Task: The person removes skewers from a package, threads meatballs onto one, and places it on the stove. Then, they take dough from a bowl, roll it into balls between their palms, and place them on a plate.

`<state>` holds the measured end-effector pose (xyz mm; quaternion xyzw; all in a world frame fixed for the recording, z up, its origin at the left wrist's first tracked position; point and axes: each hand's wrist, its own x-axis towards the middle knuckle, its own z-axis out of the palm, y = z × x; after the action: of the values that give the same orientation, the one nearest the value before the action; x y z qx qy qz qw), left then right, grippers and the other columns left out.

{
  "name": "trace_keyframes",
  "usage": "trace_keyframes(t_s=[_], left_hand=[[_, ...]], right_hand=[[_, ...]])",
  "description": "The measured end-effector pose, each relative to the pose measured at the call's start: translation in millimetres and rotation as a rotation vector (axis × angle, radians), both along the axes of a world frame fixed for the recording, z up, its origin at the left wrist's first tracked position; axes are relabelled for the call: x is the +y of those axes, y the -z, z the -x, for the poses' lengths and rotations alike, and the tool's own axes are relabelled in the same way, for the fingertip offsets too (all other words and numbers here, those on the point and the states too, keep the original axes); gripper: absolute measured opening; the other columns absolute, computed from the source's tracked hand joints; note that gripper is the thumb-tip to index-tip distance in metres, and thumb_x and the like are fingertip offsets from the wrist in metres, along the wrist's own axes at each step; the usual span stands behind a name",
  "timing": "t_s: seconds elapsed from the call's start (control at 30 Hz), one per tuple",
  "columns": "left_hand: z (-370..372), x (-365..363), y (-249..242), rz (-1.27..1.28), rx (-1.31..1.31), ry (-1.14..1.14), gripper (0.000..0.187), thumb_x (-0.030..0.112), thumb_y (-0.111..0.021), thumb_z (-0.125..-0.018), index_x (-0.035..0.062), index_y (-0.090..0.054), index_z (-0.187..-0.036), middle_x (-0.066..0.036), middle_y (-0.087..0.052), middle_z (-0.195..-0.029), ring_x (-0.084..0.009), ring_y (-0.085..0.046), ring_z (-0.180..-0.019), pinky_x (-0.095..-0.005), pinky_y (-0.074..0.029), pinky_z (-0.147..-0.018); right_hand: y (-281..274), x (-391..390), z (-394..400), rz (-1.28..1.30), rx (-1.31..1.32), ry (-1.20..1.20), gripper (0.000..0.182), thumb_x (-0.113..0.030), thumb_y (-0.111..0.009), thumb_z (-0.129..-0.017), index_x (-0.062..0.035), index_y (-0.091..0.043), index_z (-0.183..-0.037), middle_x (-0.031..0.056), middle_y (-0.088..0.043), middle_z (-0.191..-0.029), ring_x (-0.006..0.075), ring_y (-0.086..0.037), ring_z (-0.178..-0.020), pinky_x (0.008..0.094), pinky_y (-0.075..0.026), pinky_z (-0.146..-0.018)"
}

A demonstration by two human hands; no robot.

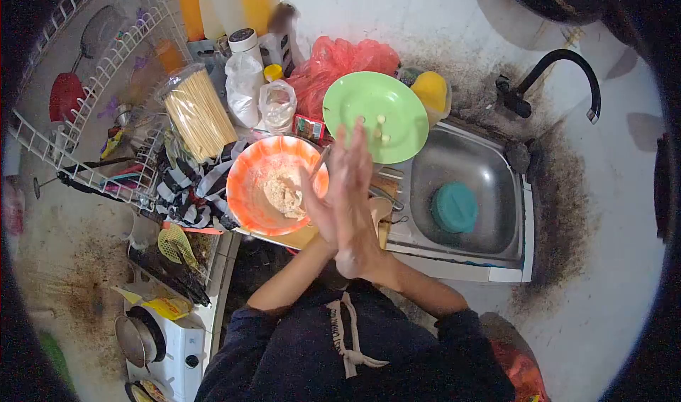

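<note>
My left hand (317,210) and my right hand (352,196) are pressed palm to palm in front of my chest, fingers stretched out and slightly blurred; whether anything lies between the palms is hidden. Just left of them, an orange and white bowl (245,189) holds a lump of pale dough (285,190). Beyond the fingertips, a green plate (408,114) carries several small pale pieces (384,136).
The metal sink (433,171) with a teal round object (454,207) is at right, under a black faucet (560,65). Skewers (202,114), a white-capped bottle (243,75) and red plastic bags (340,65) stand behind the bowl. A stove (186,345) sits lower left.
</note>
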<state>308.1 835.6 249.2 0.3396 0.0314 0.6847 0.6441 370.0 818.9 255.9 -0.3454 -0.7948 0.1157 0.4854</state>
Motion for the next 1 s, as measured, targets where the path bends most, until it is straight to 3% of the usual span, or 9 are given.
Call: trace_keyframes(t_s=[0.2, 0.3, 0.37, 0.4, 0.57, 0.67, 0.8, 0.9, 1.0], left_hand=[[-0.8, -26.5, -15.2, 0.098, -0.303, 0.207, 0.079, 0.063, -0.023, -0.086, 0.0125, -0.007, -0.144, -0.009, -0.005, -0.150, -0.0293, -0.010, -0.137, -0.0439, -0.011, -0.111], [-16.4, -18.4, 0.2, 0.095, 0.286, -0.032, 0.068, 0.054, -0.022, -0.091, 0.0147, -0.006, -0.144, -0.009, -0.006, -0.150, -0.0298, -0.011, -0.137, -0.0461, -0.013, -0.110], [-20.3, 12.9, 27.8, -0.174, -0.389, 0.428, 0.061, 0.047, -0.018, -0.094, 0.0145, -0.007, -0.144, -0.009, -0.007, -0.150, -0.0304, -0.012, -0.137, -0.0470, -0.012, -0.110], [-11.8, 11.3, 27.2, -0.024, -0.621, 0.463, 0.083, 0.070, -0.022, -0.081, 0.0162, -0.011, -0.144, -0.012, -0.007, -0.150, -0.0312, -0.009, -0.138, -0.0433, -0.008, -0.111], [0.1, -21.7, -3.1, 0.127, -0.243, 0.208, 0.080, 0.066, -0.021, -0.085, 0.0139, -0.009, -0.144, -0.015, -0.007, -0.149, -0.0245, -0.009, -0.138, -0.0410, -0.007, -0.112], [-14.2, -26.2, 13.1, 0.214, 0.345, 0.166, 0.077, 0.062, -0.017, -0.088, 0.0093, -0.013, -0.143, -0.011, -0.010, -0.149, -0.0256, -0.012, -0.137, -0.0412, -0.010, -0.111], [-22.3, 18.1, -4.3, 0.527, -0.240, 0.154, 0.074, 0.062, -0.019, -0.088, 0.0118, -0.014, -0.143, -0.011, -0.012, -0.149, -0.0270, -0.013, -0.137, -0.0413, -0.011, -0.111], [4.4, 17.4, -33.6, 0.017, -0.237, 0.184, 0.077, 0.063, -0.024, -0.087, 0.0135, -0.009, -0.144, -0.011, -0.010, -0.149, -0.0240, -0.012, -0.137, -0.0389, -0.009, -0.111], [-0.3, 18.1, -30.1, 0.129, -0.049, 0.246, 0.074, 0.060, -0.023, -0.089, 0.0112, -0.010, -0.144, -0.011, -0.012, -0.149, -0.0235, -0.013, -0.137, -0.0393, -0.010, -0.111]], right_hand=[[-10.4, 26.9, -34.4, -0.137, -0.249, -0.041, 0.094, -0.063, -0.047, -0.073, 0.0004, -0.023, -0.139, 0.0216, -0.018, -0.145, 0.0388, -0.007, -0.136, 0.0601, -0.001, -0.105], [-16.4, 10.0, -13.4, -0.030, -0.031, 0.002, 0.093, -0.066, -0.044, -0.072, 0.0002, -0.032, -0.136, 0.0186, -0.023, -0.145, 0.0388, -0.010, -0.136, 0.0562, 0.000, -0.106], [3.3, -8.7, -5.2, -0.133, -0.125, -0.249, 0.088, -0.063, -0.040, -0.076, -0.0010, -0.030, -0.137, 0.0167, -0.024, -0.145, 0.0394, -0.014, -0.135, 0.0548, -0.001, -0.107], [4.1, -10.7, -10.3, -0.338, -0.290, -0.222, 0.084, -0.061, -0.039, -0.078, -0.0040, -0.028, -0.139, 0.0186, -0.023, -0.144, 0.0392, -0.014, -0.135, 0.0557, -0.001, -0.107], [-7.5, 25.1, -33.0, -0.136, -0.374, 0.000, 0.079, -0.047, -0.044, -0.080, -0.0001, -0.021, -0.140, 0.0238, -0.015, -0.145, 0.0371, -0.011, -0.136, 0.0575, 0.000, -0.106], [-28.2, 31.2, -23.3, -0.068, -0.050, 0.149, 0.070, -0.049, -0.015, -0.091, -0.0012, -0.011, -0.142, 0.0226, -0.010, -0.147, 0.0380, -0.005, -0.137, 0.0546, -0.002, -0.107], [-6.5, 6.2, -13.0, -0.186, -0.216, -0.281, 0.070, -0.051, -0.015, -0.091, -0.0023, -0.016, -0.142, 0.0233, -0.011, -0.146, 0.0389, -0.004, -0.136, 0.0546, -0.001, -0.107], [2.2, 40.2, -25.5, -0.210, -0.214, -0.112, 0.074, -0.055, -0.011, -0.090, -0.0020, -0.016, -0.142, 0.0231, -0.011, -0.146, 0.0382, -0.005, -0.136, 0.0534, 0.003, -0.107], [-23.2, 79.2, -33.4, -0.063, -0.048, -0.025, 0.075, -0.055, -0.011, -0.090, -0.0011, -0.012, -0.142, 0.0193, -0.010, -0.148, 0.0352, -0.005, -0.137, 0.0514, 0.004, -0.107]])
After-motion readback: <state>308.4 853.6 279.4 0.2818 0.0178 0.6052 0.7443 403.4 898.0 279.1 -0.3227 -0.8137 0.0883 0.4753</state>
